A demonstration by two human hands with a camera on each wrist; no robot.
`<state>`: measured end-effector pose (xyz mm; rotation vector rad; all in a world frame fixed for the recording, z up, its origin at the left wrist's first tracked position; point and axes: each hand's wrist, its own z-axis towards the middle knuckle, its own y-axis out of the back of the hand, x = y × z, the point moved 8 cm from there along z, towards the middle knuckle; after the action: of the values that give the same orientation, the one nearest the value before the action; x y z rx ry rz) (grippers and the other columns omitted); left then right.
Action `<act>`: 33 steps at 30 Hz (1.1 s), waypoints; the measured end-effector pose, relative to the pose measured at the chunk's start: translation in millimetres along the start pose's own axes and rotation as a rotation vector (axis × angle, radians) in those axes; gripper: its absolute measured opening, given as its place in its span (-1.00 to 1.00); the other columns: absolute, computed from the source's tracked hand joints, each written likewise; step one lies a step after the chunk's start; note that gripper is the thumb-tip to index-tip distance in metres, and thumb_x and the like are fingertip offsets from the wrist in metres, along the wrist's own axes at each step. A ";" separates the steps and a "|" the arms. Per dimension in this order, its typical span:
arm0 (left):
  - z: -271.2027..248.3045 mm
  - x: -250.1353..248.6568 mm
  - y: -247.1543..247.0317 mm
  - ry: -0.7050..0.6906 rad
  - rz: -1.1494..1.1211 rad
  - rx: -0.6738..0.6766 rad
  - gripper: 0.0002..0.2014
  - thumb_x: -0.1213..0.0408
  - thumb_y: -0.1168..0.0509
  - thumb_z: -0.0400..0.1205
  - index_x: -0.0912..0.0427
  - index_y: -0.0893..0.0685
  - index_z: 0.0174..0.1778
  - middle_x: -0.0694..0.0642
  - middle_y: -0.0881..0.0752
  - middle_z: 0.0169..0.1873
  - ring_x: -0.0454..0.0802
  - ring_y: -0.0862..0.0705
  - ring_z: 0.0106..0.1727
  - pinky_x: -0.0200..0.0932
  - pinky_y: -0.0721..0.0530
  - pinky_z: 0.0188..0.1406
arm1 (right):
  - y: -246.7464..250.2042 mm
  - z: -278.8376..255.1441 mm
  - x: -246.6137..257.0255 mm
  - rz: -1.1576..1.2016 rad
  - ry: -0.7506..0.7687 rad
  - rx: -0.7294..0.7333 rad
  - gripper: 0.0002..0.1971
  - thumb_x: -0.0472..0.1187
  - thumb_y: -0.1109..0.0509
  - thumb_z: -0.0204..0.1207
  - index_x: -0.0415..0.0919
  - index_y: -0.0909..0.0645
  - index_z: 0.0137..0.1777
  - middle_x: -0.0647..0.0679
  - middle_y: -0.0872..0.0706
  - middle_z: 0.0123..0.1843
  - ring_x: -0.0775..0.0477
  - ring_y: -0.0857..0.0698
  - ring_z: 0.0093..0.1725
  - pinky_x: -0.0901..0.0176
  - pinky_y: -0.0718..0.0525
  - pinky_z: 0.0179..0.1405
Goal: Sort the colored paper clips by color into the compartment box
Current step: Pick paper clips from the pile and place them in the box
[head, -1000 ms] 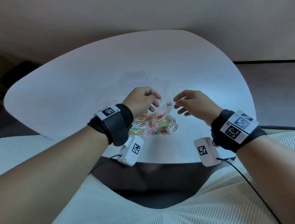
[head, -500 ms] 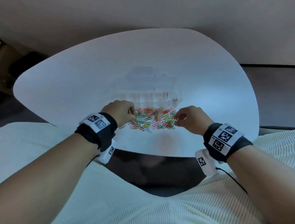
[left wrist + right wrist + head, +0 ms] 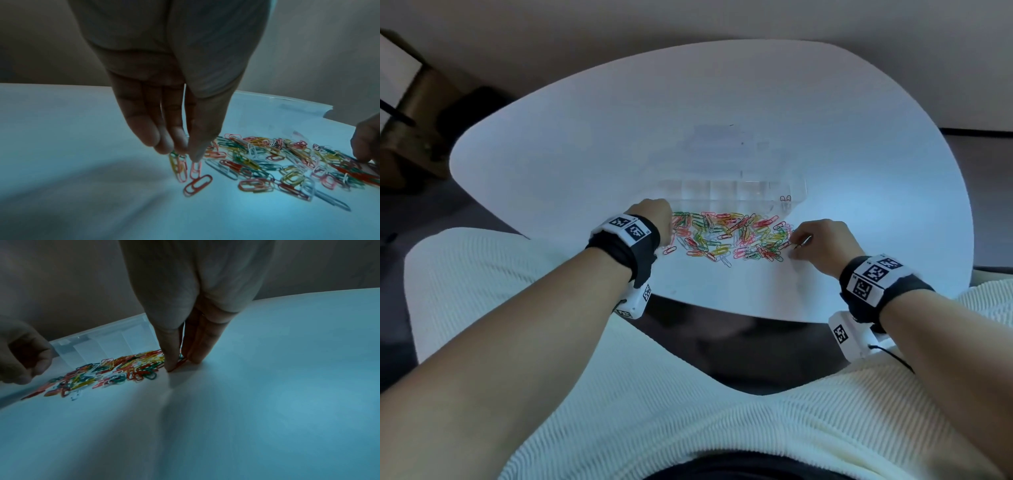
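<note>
Both my hands have dropped from the box back to the pile since a second ago, when they hovered up at the far compartments; now they sit at the pile's two ends.

At the left end of the pile [image 3: 729, 236], my left hand [image 3: 652, 219] points its fingers [image 3: 164, 138] down with the tips bunched close together, touching the clips just at the pile's left edge. Whether a clip is really caught between thumb and finger I cannot tell; the wrist picture is blurred there. A pink clip [image 3: 195, 168] lies right under the thumb tip, its long axis running towards me, and a red clip [image 3: 197, 185] sits just nearer me than that, lying slantwise.

The pile itself spreads in a long band on the white table [image 3: 585, 154], its length running left to right, colours all mixed.

Just beyond the pile stands the clear box [image 3: 732, 193], its row of compartments parallel to the band. Two red clips [image 3: 786, 198] lie at its right end; the other compartments look bare.

At the right end of the pile, my right hand [image 3: 818, 243] pinches a red clip [image 3: 179, 364] between thumb and forefinger, tips pressed to the table. That clip lies slantwise from the pile's edge towards me.

I judge the red compartment is straight beyond this hand, so the right hand is the nearer one to carry red across.
</note>
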<state>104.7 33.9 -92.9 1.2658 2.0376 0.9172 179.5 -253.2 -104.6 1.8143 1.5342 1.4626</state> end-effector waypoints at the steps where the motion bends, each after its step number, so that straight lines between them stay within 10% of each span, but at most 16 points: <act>1: -0.6 0.5 -3.0 0.006 -0.006 0.009 -0.89 0.38 -0.46 0.43 0.17 -0.78 -0.15 0.11 -0.80 -0.17 0.14 -0.76 -0.13 -0.08 -0.74 -0.15 | 0.2 0.0 0.8 -0.014 0.004 0.002 -0.80 -0.30 -0.61 0.37 -0.17 -0.77 -0.02 -0.01 -0.72 -0.17 -0.04 -0.66 -0.14 0.30 -0.49 -0.19; 18: -7.6 -18.8 -23.2 -0.059 0.059 0.043 -0.87 0.37 -0.43 0.46 0.20 -0.75 -0.09 0.14 -0.79 -0.14 0.11 -0.76 -0.14 -0.06 -0.74 -0.14 | -4.9 -2.2 0.6 -0.098 -0.016 0.112 -0.81 -0.29 -0.64 0.34 -0.14 -0.72 -0.09 -0.03 -0.74 -0.15 -0.08 -0.69 -0.12 0.24 -0.52 -0.18; 28: -20.6 -18.4 5.3 -0.061 -0.775 0.012 -0.79 0.46 -0.32 0.48 0.29 -0.69 -0.49 0.26 -0.69 -0.46 0.03 -0.53 -0.48 -0.18 -0.53 -0.38 | -9.7 -4.5 3.3 -0.113 -0.060 0.098 -0.96 -0.22 -0.47 0.37 -0.13 -0.71 -0.19 -0.12 -0.76 -0.15 -0.15 -0.72 -0.19 0.17 -0.68 -0.24; 33: -17.0 -17.9 -2.8 -0.003 -0.862 0.067 -0.70 0.61 -0.21 0.39 0.32 -0.56 -0.67 0.21 -0.50 -0.62 0.05 -0.36 -0.61 -0.21 -0.35 -0.48 | -1.4 -3.3 -12.5 0.546 -0.279 0.041 -0.82 -0.44 -0.27 0.43 -0.42 -0.62 -0.38 -0.24 -0.63 -0.47 -0.19 -0.58 -0.46 0.16 -0.56 -0.36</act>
<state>97.4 12.3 -82.9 0.3086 2.2904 0.4264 177.5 -264.7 -110.3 2.4690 0.9831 1.3090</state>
